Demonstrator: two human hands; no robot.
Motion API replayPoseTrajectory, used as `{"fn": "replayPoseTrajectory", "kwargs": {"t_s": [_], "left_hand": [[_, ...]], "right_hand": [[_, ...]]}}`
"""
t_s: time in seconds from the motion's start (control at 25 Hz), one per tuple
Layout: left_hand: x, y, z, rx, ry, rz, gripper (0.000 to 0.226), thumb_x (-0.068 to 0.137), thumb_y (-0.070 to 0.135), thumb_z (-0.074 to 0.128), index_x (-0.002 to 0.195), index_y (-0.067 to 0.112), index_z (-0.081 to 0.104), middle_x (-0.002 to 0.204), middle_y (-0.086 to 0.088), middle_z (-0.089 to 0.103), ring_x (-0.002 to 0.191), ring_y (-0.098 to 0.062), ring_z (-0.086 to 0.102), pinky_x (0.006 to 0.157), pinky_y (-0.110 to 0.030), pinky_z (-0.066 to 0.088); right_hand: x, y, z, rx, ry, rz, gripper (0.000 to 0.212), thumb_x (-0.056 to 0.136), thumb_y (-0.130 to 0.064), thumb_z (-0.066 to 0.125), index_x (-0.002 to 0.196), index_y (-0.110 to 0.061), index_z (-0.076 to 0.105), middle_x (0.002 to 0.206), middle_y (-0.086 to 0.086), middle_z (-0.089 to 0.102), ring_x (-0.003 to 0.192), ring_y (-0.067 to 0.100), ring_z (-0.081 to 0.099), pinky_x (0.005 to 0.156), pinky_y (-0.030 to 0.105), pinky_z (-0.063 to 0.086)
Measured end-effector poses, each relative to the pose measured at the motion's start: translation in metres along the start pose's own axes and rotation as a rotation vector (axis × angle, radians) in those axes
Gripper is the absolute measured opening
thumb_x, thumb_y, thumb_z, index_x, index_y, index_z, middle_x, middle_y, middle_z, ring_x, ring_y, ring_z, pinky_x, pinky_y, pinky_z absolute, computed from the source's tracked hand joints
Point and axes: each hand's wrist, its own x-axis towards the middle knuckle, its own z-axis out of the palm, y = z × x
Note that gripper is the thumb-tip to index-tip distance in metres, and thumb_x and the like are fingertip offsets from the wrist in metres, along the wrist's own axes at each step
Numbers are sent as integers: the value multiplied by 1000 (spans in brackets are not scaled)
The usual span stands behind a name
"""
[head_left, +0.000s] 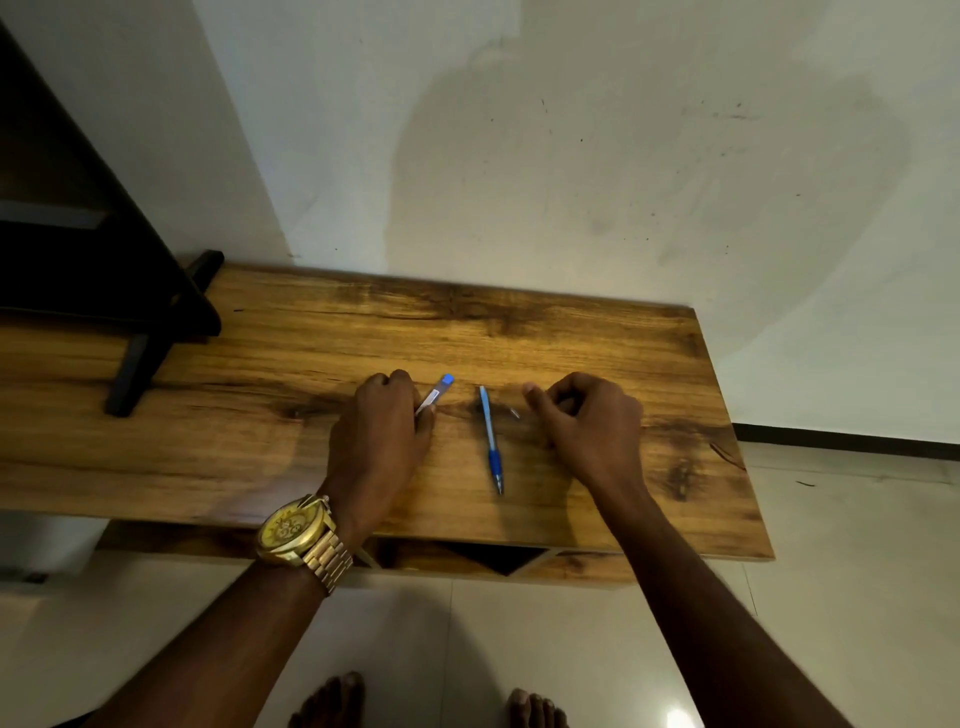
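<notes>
Blue and slim, the pen (491, 441) lies on the wooden table (234, 426) between my two hands, its metal tip pointing back toward me. It is near both hands and touches neither. A small metal bit (514, 413) lies just beside the pen's far half, close to my right thumb.

My left hand (382, 431) is curled round a pale pen piece (435, 395). Fingers and thumb grip its near end, and its blue end sticks out past my knuckles, slanting away to the right. My right hand (589, 421) has its fingers folded in toward the palm and the thumb reaching left toward the metal bit. I cannot tell whether it holds anything.

Both hands sit low on the tabletop, backs up. My forearms come in from the near edge and angle toward each other, with the gold watch (293, 530) on my left wrist.
</notes>
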Motion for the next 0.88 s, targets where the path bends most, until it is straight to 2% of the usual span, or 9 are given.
{"fn": "replayPoseTrajectory", "kwargs": {"t_s": [0.12,0.24,0.36,0.4,0.52,0.68,0.8,0.88], "left_hand": [[-1,-2,0,45,-33,11,27,105,34,68,123,14,67,119,-7,67,106,-22,65,74,-34,52],[-2,-11,-6,-73,-47,39,20,101,30,75,114,15,75,108,-3,74,97,-19,69,74,-36,57],[-2,-14,-21,-402,-78,-97,12,93,24,85,102,18,78,90,5,76,82,-10,73,73,-28,59],[-5,-14,-28,-547,-98,-141,11,93,22,86,101,19,78,88,5,77,79,-11,74,73,-29,62],[-23,-14,-54,-839,-91,-151,7,94,18,84,97,23,80,84,4,80,82,-12,76,68,-28,66],[-70,-16,-86,-879,-32,-150,9,93,27,83,100,34,82,94,10,84,86,-9,80,67,-27,67],[-89,-4,-79,-888,-74,-151,11,93,26,83,99,35,81,97,12,83,89,-8,80,67,-26,67],[-90,2,-66,-883,-115,-141,11,93,24,84,100,32,82,97,12,84,88,-8,80,67,-25,66]], "right_hand": [[4,3,-18,185,81,36,20,101,-34,77,87,-19,76,68,0,78,60,12,76,69,39,68],[1,-5,-21,302,38,55,17,103,-29,74,94,-15,77,76,3,80,63,14,78,63,34,66],[-5,-23,-28,363,7,-1,17,103,-25,74,96,-10,78,78,5,80,62,14,77,60,28,63],[-11,-28,-31,394,-1,-15,16,103,-24,74,97,-10,79,79,6,80,64,14,77,62,29,64],[-35,-31,-39,460,-60,1,16,105,-24,72,101,-13,82,85,6,82,74,14,78,72,33,67],[-75,-26,-43,534,-106,48,15,104,-29,72,103,-21,84,87,1,82,80,12,78,73,29,65],[-83,-27,-29,571,-143,95,16,103,-32,74,106,-21,85,89,-1,83,81,13,79,73,27,64],[-77,-31,-18,655,-213,131,18,103,-31,74,106,-18,85,90,5,84,80,12,78,73,26,63]]}}
